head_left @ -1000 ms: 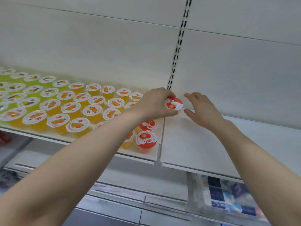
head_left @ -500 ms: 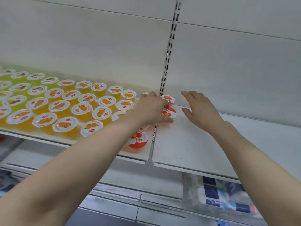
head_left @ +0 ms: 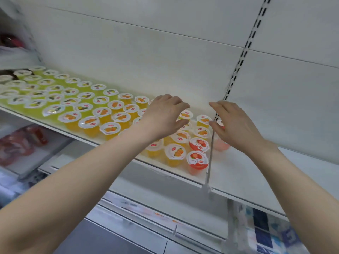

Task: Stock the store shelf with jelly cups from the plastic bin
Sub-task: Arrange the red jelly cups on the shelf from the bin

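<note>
- Your left fingers are hanging loosely curved with nothing between them, and the left hand is hovering just above the orange jelly cups toward the back of the shelf.
- Your right fingers are reaching out relaxed, gripping nothing I can see. The right hand is covering most of a pale red cup, with the thumb just beside its lid. I cannot tell whether it is touching.
- The stock is sitting in rows: green cups at the far left, orange through the middle, and two red cups at the front right. Those two are standing just beside the seam where two shelf boards are meeting.
- The plastic bin is not showing anywhere in view. I'm judging that you are settling cups already placed, and that the red row is only starting.
- Be watching that left palm. It is hanging right over tightly packed lids, and a careless sweep could be dragging one cup sideways and toppling its neighbours, since they are standing nearly rim to rim.
- The seam is the other worry. A cup straddling it may be sitting tilted, and a nudge from your right thumb could be tipping it over.
- The front red cup is standing close to the shelf lip, and your forearms are crossing above that edge. A dropping wrist could be knocking it off the front.
</note>
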